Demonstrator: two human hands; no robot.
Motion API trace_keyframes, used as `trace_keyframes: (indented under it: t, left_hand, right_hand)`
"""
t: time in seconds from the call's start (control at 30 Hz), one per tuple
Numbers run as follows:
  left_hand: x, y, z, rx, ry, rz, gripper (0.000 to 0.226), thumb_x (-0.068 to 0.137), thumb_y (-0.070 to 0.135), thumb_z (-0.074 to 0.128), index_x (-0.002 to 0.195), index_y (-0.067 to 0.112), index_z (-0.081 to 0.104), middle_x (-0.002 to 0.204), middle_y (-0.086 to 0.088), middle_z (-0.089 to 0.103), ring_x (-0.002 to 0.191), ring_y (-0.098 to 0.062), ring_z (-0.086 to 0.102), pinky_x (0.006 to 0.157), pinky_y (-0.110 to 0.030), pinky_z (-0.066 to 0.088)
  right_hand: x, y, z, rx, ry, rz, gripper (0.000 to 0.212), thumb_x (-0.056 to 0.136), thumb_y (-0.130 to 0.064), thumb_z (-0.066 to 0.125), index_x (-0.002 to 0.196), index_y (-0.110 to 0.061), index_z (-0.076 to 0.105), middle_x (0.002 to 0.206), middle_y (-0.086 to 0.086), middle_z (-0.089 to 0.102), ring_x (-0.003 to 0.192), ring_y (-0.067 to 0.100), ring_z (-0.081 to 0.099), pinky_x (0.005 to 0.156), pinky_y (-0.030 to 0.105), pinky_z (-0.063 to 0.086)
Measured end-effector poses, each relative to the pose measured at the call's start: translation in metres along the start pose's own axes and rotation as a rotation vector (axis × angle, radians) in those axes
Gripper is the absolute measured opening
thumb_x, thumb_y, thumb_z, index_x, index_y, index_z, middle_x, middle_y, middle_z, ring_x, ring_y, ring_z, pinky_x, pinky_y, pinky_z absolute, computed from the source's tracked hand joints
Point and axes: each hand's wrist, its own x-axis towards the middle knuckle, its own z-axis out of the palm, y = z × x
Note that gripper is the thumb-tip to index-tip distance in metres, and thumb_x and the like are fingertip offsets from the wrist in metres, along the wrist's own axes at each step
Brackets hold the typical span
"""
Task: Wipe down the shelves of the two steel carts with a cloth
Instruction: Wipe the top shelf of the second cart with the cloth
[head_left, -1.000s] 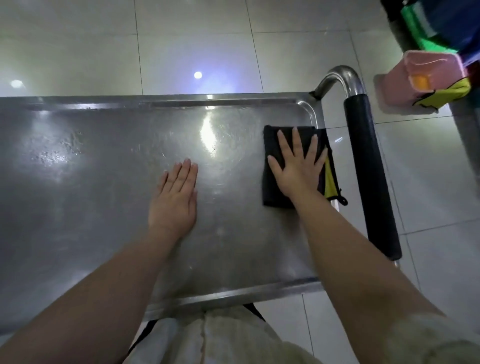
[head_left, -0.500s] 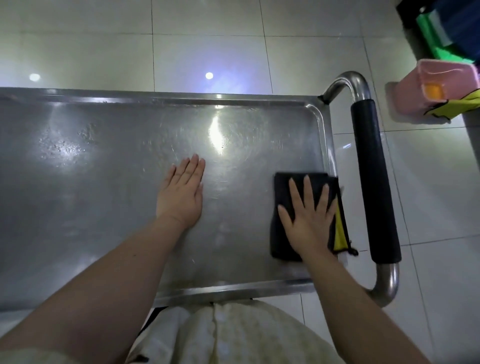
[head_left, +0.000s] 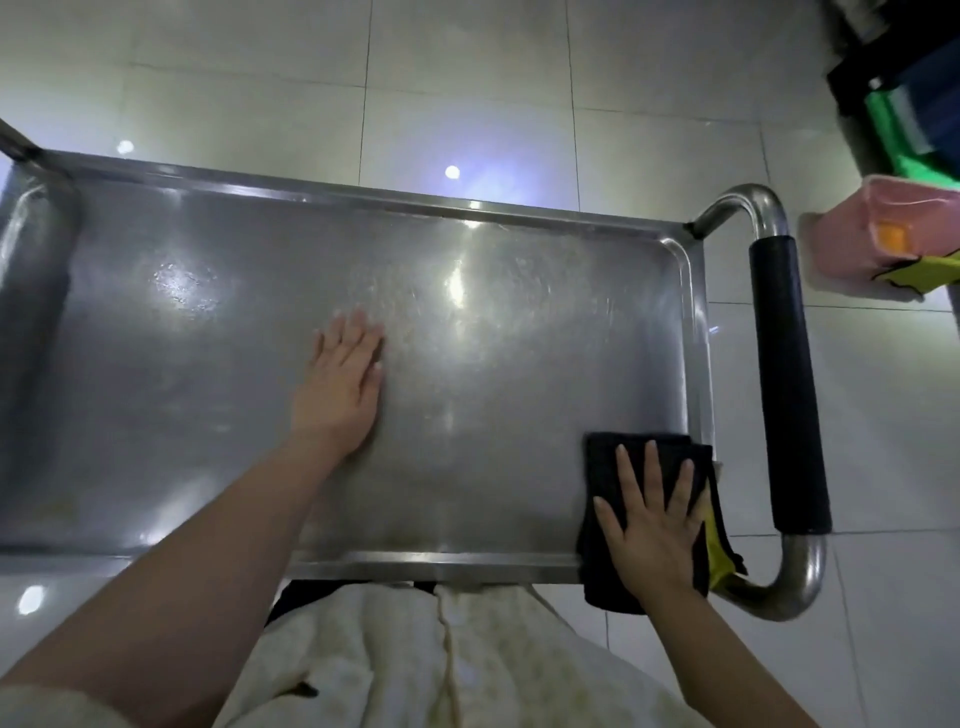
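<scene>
R grip (head_left: 652, 525) released, fingers spread flat, pressing black cloth (head_left: 602, 467) at shelf (head_left: 519, 389) 4 o'clock corner. L grip (head_left: 340, 384) released, flat near ctr.

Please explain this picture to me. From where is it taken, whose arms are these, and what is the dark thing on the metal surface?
No machine: a person wears a camera on the head, so you look down along their arms. The metal surface is a steel cart shelf, with a black-padded handle at the right. The left hand lies flat on the shelf. The right hand presses, fingers straight, on a black cloth with a yellow edge at the near right corner, overhanging the rim.
</scene>
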Motion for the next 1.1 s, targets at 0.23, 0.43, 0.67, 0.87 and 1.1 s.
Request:
trace_keyframes:
  t: [0.23, 0.43, 0.67, 0.87, 1.1]
  left_hand:
    - [-0.052, -0.129, -0.045, 0.226, -0.137, 0.005, 0.054, 0.102, 0.032, 0.037, 0.152, 0.017, 0.023, 0.16, -0.007, 0.017, 0.148, -0.027, 0.01, 0.117, -0.042, 0.002]
    - [-0.054, -0.141, -0.044, 0.231, -0.156, 0.11, 0.056, 0.103, 0.034, 0.029, 0.154, 0.016, 0.014, 0.161, -0.003, 0.008, 0.149, -0.021, 0.004, 0.119, -0.041, -0.002]
    - [-0.056, -0.148, -0.044, 0.187, -0.132, 0.157, 0.053, 0.103, 0.025, 0.03, 0.153, 0.014, 0.017, 0.16, -0.006, 0.014, 0.148, -0.022, 0.008, 0.119, -0.046, 0.0]
    - [-0.057, -0.146, -0.044, 0.189, -0.118, 0.13, 0.055, 0.103, 0.028, 0.027, 0.154, 0.017, 0.012, 0.161, -0.003, 0.008, 0.149, -0.02, 0.004, 0.119, -0.044, -0.002]
    - [-0.057, -0.139, -0.041, 0.199, -0.132, 0.114, 0.056, 0.101, 0.028, 0.028, 0.154, 0.018, 0.012, 0.162, -0.003, 0.009, 0.148, -0.02, 0.007, 0.119, -0.045, 0.001]
  right_hand:
    - [-0.003, -0.024, 0.008, 0.021, 0.054, 0.151, 0.068, 0.088, -0.068, 0.005, 0.149, -0.042, -0.011, 0.164, 0.0, 0.001, 0.147, 0.041, -0.005, 0.115, 0.063, -0.001]
    - [-0.023, -0.156, 0.02, 0.083, 0.071, 0.248, 0.066, 0.083, -0.072, -0.012, 0.14, -0.046, -0.032, 0.162, -0.006, -0.018, 0.146, 0.039, -0.015, 0.114, 0.063, -0.002]
    - [-0.069, -0.386, 0.034, 0.152, 0.128, -0.087, 0.067, 0.095, -0.064, 0.017, 0.155, -0.036, 0.006, 0.164, -0.002, 0.002, 0.147, 0.043, -0.004, 0.112, 0.068, -0.001]
    - [-0.057, -0.336, 0.037, 0.126, 0.175, -0.073, 0.065, 0.093, -0.067, 0.023, 0.152, -0.047, 0.005, 0.163, -0.011, 0.004, 0.148, 0.035, 0.0, 0.116, 0.059, -0.005]
    - [-0.02, -0.177, 0.023, 0.247, 0.081, 0.478, 0.065, 0.089, -0.069, 0.012, 0.149, -0.05, -0.007, 0.163, -0.012, -0.006, 0.148, 0.032, -0.009, 0.116, 0.059, -0.001]
